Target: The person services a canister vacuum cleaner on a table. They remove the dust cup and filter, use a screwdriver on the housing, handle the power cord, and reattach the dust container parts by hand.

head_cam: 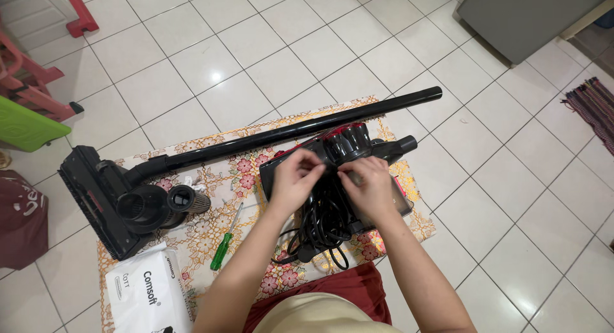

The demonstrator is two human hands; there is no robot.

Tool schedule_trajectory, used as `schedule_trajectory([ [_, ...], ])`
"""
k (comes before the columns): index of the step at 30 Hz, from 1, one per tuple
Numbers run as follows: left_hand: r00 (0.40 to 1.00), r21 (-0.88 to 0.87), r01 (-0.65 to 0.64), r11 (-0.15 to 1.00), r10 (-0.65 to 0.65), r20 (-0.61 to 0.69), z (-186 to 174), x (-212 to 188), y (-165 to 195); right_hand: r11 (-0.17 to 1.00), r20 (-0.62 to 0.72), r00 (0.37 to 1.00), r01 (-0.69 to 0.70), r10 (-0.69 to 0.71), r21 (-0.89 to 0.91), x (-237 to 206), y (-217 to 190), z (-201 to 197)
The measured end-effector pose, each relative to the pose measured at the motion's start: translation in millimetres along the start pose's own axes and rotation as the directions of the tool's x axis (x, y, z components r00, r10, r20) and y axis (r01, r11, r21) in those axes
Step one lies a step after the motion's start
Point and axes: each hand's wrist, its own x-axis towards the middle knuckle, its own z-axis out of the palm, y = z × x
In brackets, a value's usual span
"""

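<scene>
A black and red vacuum cleaner body (348,144) lies on a floral cloth (217,227) on the tiled floor. My left hand (295,179) and my right hand (369,187) rest on its upper side, fingertips pinched close together near the middle. What the fingers pinch is too small to tell. A bundle of black power cord (320,227) lies coiled under my wrists. A green-handled screwdriver (225,240) lies on the cloth to the left of my left forearm.
A long black tube (300,129) with a floor brush head (96,202) crosses the cloth's far edge. A black filter cup (188,200) sits near the brush. A white wipes pack (148,294) lies at lower left. A grey cabinet (524,16) stands at top right.
</scene>
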Motion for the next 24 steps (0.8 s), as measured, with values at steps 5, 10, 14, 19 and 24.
schedule_trajectory([
  [5,0.984,0.054,0.123,0.991,-0.115,-0.134,-58.4,-50.3,-10.8,0.992,0.132,0.991,0.037,-0.02,-0.123,1.3,-0.4,5.0],
  [10,0.948,0.229,0.224,0.947,-0.158,-0.276,-109.4,-104.9,-19.6,0.984,0.257,0.965,0.005,0.042,-0.177,5.4,0.5,5.8],
  [14,0.964,0.656,0.241,0.715,-0.099,-0.246,-137.7,-139.4,-12.6,0.982,0.29,0.954,-0.018,0.073,-0.189,10.1,2.1,6.9],
  [19,0.967,0.876,0.235,0.421,-0.19,-0.168,-141.4,-167.4,-9.9,0.979,0.284,0.954,-0.043,0.1,-0.199,11.0,4.8,8.6],
  [24,0.907,0.896,0.367,0.249,-0.308,-0.287,-142.6,-175.0,-22.8,0.969,0.214,0.976,0.021,0.033,-0.244,5.4,4.5,9.7],
])
